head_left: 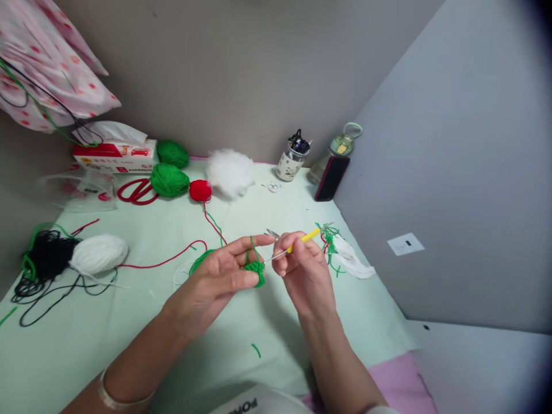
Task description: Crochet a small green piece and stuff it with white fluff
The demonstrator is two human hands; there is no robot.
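Observation:
Between thumb and fingers, my left hand (215, 276) pinches a small green crochet piece (257, 273). Green yarn loops over its raised index finger, which points to the right. My right hand (307, 276) grips a crochet hook (305, 239) by its yellow handle. The hook's thin metal shaft slants down left, and its tip meets the top edge of the green piece. Whether the tip is inside a stitch I cannot tell. Behind my right hand, the silver tip of a metal tool (272, 233) shows, mostly hidden.
At the back stand green yarn balls (169, 180), a red yarn ball (200, 190), white stuffing (230, 172), red-handled scissors (138, 191), a tissue box (116, 156), a pen jar (291, 163), a bottle and a phone (332, 178). White yarn (100, 253) and black yarn lie left; green scraps lie right.

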